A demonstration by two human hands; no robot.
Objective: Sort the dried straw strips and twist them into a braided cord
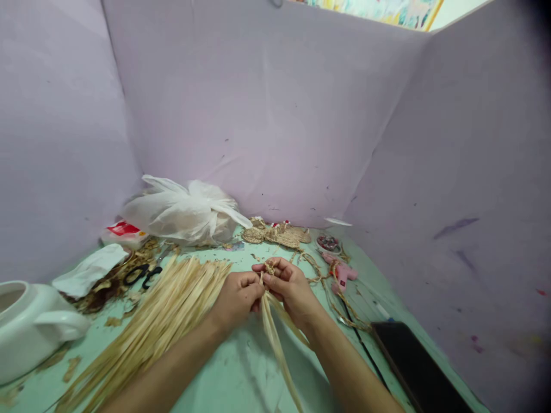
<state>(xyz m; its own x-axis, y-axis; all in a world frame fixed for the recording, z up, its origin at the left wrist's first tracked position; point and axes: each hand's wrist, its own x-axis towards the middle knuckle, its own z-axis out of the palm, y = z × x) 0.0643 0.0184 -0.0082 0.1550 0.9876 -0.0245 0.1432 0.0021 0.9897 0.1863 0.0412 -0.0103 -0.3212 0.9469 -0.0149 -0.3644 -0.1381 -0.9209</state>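
Near the middle of the table, my left hand (240,296) is closed, its thumb and fingers pinching the pale fibre strands. My right hand (293,288) is closed round the small braided end (269,267) of the same piece, directly beside my left hand. Loose pale strands (275,338) hang from between both hands toward the front edge. A wide bundle of flat dried strips (172,310) lies to the left, partly behind my left forearm.
A white pitcher (34,327), black-handled scissors (142,276) and a white plastic bag (189,212) stand or lie left. Woven pieces (284,234) lie at the back. A pink glue gun (341,272), braided cord (316,269) and black phone (415,367) are right. Walls enclose the table.
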